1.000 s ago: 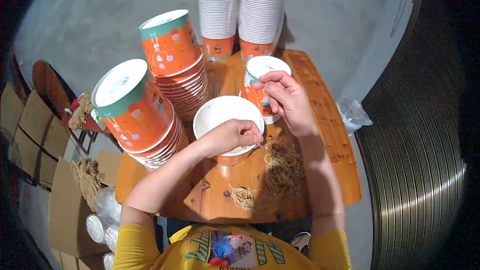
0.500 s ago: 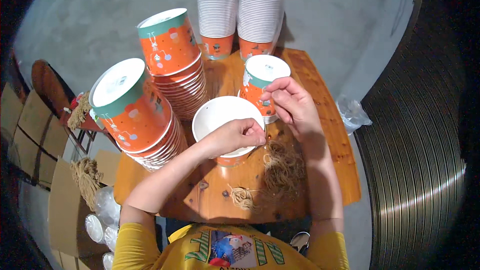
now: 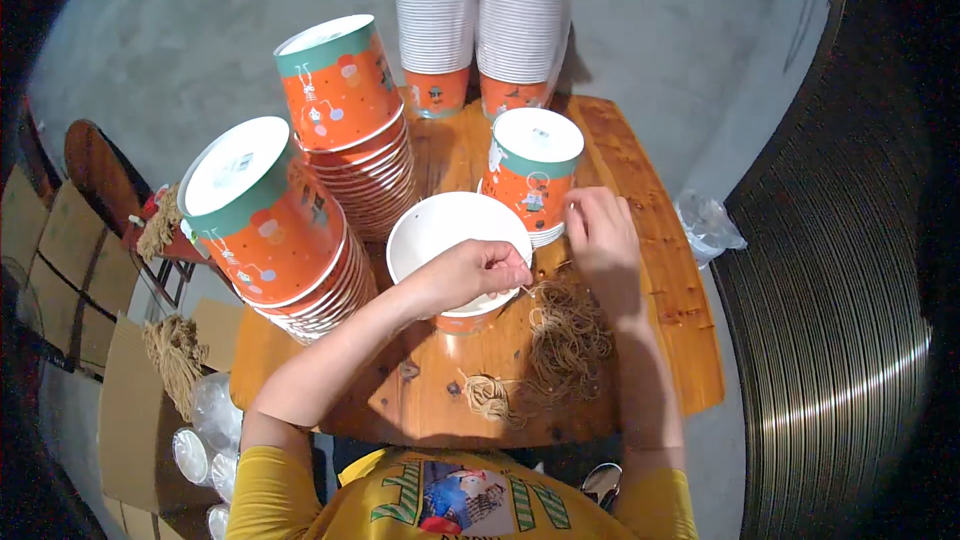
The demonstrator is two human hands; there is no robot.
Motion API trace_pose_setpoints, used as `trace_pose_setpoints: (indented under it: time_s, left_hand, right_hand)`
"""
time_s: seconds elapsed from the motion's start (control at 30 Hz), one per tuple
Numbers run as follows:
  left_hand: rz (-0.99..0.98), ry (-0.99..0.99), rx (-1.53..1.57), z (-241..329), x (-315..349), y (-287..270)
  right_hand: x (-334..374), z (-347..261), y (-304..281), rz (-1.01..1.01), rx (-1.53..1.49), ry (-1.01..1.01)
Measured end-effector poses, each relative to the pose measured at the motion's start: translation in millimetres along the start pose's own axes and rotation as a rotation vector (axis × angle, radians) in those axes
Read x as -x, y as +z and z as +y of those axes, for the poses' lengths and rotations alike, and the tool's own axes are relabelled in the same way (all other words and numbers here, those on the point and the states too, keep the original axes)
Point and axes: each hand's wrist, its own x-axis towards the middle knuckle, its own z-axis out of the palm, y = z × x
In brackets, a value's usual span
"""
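Observation:
An open paper bucket (image 3: 430, 235), white inside and orange outside, stands on the wooden table. My left hand (image 3: 480, 268) reaches over it, thumb and fingers pinched at its right rim on what looks like a thin strand of twine. To the right, my right hand (image 3: 605, 230) hovers above the table with its fingers curled together; anything in them is too small to make out. Below it lies a tangled heap of brown twine (image 3: 568, 340), with a smaller clump (image 3: 487, 397) nearer to me. An upside-down orange and green bucket stack (image 3: 530, 185) stands just beyond the right hand.
Two tall stacks of upside-down buckets (image 3: 265, 230) (image 3: 340, 100) rise at the left. Plastic-wrapped cup stacks (image 3: 435, 20) stand at the back against the grey wall. A cardboard box (image 3: 140, 410) and clear plastic containers (image 3: 195, 455) sit left of the table (image 3: 650, 290); a ribbed metal shutter (image 3: 840, 320) is at the right.
My right hand has moved down and slightly right, away from the bucket stack's front, and its fingers have curled in. My left hand keeps its pinch at the bucket rim.

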Motion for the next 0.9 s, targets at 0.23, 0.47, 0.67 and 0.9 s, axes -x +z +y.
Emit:
trace_pose_setpoints:
  time_s: [0.23, 0.47, 0.67, 0.9]
  left_hand:
    - [-0.003, 0.003, 0.125, -7.4, -2.6, -3.7]
    - [0.021, 0.035, 0.142, -6.3, -5.9, -2.2]
    - [0.032, 0.014, 0.116, -3.4, -5.2, -3.2]
    - [0.015, 0.011, 0.130, -0.6, -7.3, -1.1]
  right_hand:
    - [45.9, -14.4, 10.1, -0.217, -0.685, -0.030]
    - [52.6, -6.3, 23.2, -0.165, -0.733, -0.083]
    - [54.4, -23.4, 13.8, -0.201, -0.963, 0.382]
    - [68.7, -21.5, 9.6, -0.189, -0.718, 0.196]
